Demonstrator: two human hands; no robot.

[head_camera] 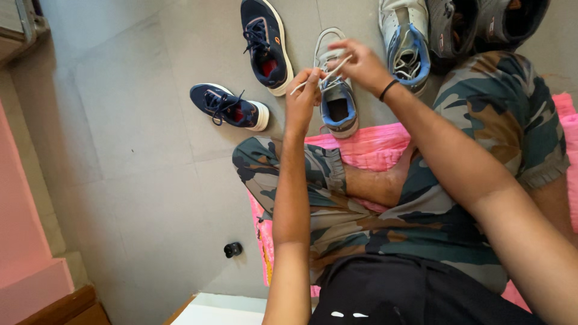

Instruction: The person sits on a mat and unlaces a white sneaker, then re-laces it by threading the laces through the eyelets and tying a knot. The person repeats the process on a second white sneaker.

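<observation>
Nearest the camera is the person's black top [385, 295], with camouflage trousers [421, 210] over crossed legs below it, seated on a pink mat [367, 147] spread on the grey tiled floor [138, 120].

Both forearms reach out over the knees. The left hand [303, 96] has its fingers pinched together on a white shoelace [328, 75], one loose end sticking out to the left. The right hand [361, 63], with a black band [388, 89] at the wrist, is also closed on that lace, just beside the left hand. The lace belongs to a grey and blue sneaker [336, 99] standing on the floor at the mat's edge, directly under the hands, its opening facing the person.

To the left of it lie two navy sneakers with white soles: one [229, 107] on its side, the other [266, 45] farther off. To the right stands a white and blue sneaker [408, 45], then dark grey shoes [475, 27] at the top edge.

A small black object [233, 249] sits on the floor by the left elbow. A pink wall [21, 210] runs along the left side.
</observation>
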